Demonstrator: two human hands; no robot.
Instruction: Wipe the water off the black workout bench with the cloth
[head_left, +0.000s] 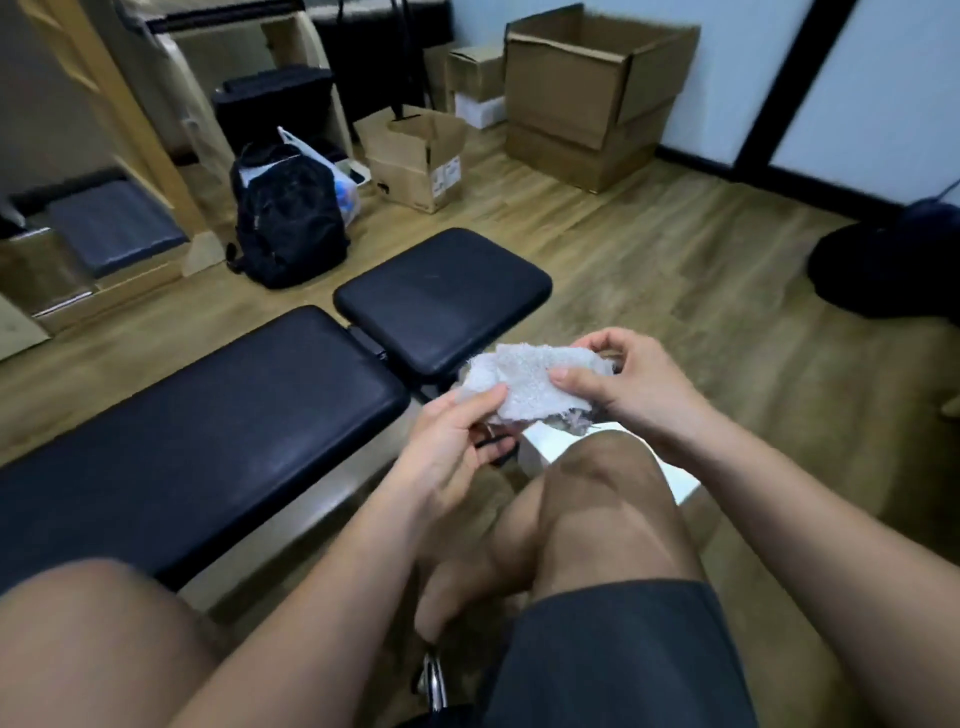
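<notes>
Both the left hand (452, 441) and right hand (631, 387) pinch the pale cloth (530, 382) above a knee, beside the black bench (208, 431); any water seems too blurred to make out

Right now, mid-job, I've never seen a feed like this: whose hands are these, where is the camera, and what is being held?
The single picture comes from a camera worn on a person's head, looking down. The person's left hand and right hand together hold a crumpled light grey terry cloth in the air above a bare knee. To the left stands the black padded workout bench, in two cushions. The cloth is not touching it. Any water on it is too faint to see. A black backpack and brown cardboard boxes sit on the wooden floor behind.
</notes>
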